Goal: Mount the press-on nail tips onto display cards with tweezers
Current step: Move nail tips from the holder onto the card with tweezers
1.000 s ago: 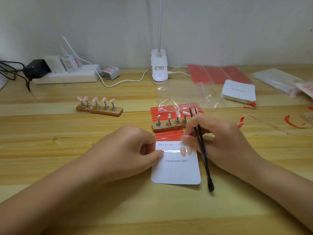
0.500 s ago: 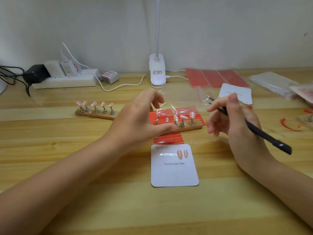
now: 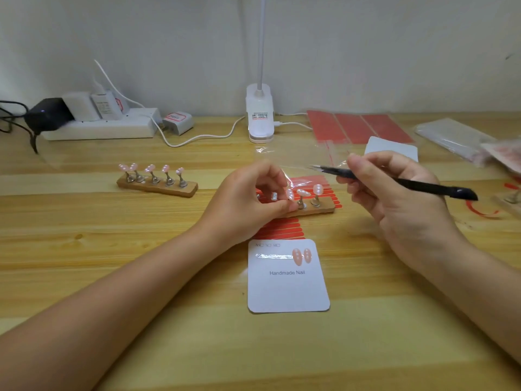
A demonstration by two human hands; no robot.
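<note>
A white display card [image 3: 287, 289] printed "Handmade Nail" lies flat in front of me with two pink nail tips [image 3: 301, 255] stuck at the right end of its adhesive strip. Just beyond it a wooden holder [image 3: 315, 208] carries three pink tips on metal pegs, with bare pegs at its left end. My left hand [image 3: 248, 204] pinches the leftmost of those tips [image 3: 290, 194] at the holder. My right hand [image 3: 400, 193] grips black tweezers [image 3: 394, 180], raised above the table, points aimed left and apart from the tips.
A second wooden holder [image 3: 158, 184] with several pink tips stands at the left. Red adhesive strip sheets [image 3: 282, 228] lie under the near holder, more red sheets [image 3: 358, 127] and clear bags at the back right. A lamp base [image 3: 260, 117], power strip [image 3: 98, 128] and cables line the wall.
Both hands left the card and rose to the holder. My left hand now pinches a tip on a peg; my right hand turned the tweezers so their points face left.
</note>
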